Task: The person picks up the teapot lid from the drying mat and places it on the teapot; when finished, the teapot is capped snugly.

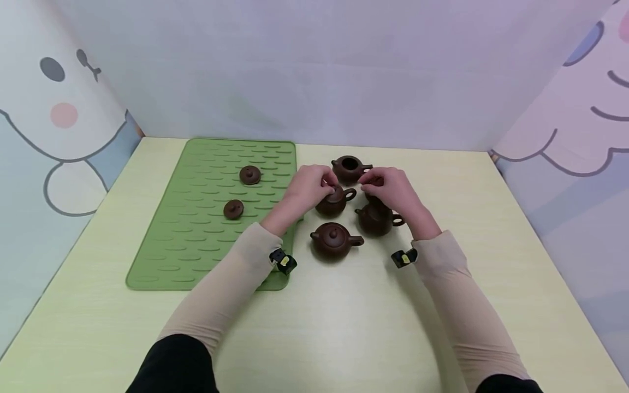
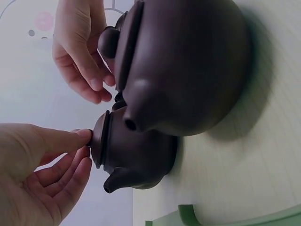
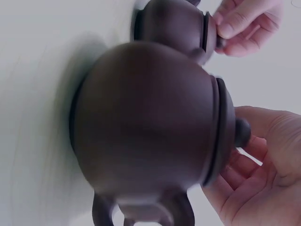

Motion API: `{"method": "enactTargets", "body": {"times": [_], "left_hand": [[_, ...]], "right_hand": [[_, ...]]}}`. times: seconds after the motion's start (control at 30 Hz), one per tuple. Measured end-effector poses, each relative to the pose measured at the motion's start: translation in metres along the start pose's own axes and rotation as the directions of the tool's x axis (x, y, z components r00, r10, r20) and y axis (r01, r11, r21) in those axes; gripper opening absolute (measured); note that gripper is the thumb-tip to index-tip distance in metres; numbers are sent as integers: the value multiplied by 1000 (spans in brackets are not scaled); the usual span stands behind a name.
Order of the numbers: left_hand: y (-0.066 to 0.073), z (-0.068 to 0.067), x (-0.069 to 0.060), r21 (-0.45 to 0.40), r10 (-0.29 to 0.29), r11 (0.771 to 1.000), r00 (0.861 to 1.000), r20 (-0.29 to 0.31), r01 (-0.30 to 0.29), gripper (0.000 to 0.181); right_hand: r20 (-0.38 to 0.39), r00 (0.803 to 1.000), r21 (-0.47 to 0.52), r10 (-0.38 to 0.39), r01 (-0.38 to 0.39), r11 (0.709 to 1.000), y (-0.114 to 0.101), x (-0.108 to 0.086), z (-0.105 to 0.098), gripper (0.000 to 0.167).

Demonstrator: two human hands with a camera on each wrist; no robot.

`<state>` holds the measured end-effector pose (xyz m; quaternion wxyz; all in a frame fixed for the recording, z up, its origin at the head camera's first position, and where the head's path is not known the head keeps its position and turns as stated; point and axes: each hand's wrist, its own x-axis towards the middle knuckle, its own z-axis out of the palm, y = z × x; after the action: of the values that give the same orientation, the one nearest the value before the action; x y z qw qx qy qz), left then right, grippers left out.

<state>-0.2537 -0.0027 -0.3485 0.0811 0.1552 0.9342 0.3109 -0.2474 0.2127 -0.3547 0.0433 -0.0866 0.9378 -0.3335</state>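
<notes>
The left hand (image 1: 309, 188) pinches a knobbed, dark-brown clay lid (image 2: 99, 140), best kept level over its round matching teapot (image 2: 141, 150); whether the right hand (image 1: 393, 188) grips anything, I cannot tell.

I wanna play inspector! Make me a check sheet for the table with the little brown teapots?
Surface: pale wooden table, with a green silicone-looking mat at left.
Job's things: open teapot at the back; middle teapot, front teapot and right teapot have lids; back loose lid and front loose lid lie on the mat.
Clutter: nothing seen.
Hands: left hand pinches the middle teapot's lid knob; right hand is beyond the right teapot's lid, what it touches unclear.
Cables: nothing seen.
Surroundings: plain pale backdrop, cartoon-printed side walls.
</notes>
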Motion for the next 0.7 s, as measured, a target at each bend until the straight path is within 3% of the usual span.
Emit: {"method": "enactTargets", "body": {"times": [0.2,0.7], "left_hand": [[-3,0,0,-7,-8,1000,1000,-8,8,11],[-6,-9,-3,-50,8,999,1000,-24,-10,12]], "right_hand": [[-51,998,47,28,-26,999,5,-6,-11,19],[-91,994,39,63,-60,997,24,-18,-29,24]]}}
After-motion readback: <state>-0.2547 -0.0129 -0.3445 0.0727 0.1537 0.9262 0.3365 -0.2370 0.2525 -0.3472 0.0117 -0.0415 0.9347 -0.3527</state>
